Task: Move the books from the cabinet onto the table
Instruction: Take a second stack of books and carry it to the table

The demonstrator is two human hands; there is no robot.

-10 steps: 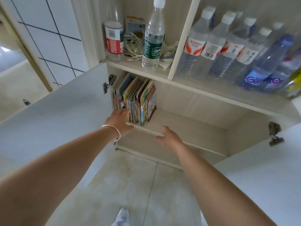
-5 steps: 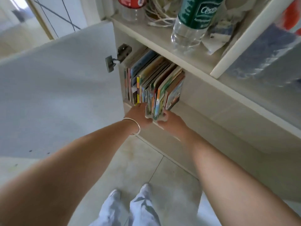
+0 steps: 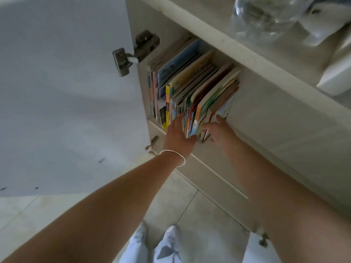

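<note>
1. Head view: books (image 3: 191,86) stand upright at the left end of the lower cabinet shelf (image 3: 275,118), beside the open door (image 3: 62,92).
2. Left hand (image 3: 178,133) presses flat against one side of a bundle of books; right hand (image 3: 220,131) grips the other side, so both clamp it.
3. A bracelet (image 3: 173,155) circles the left wrist.

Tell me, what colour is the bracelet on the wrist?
Silvery white; the bracelet shows in the head view, on the left wrist.
</note>
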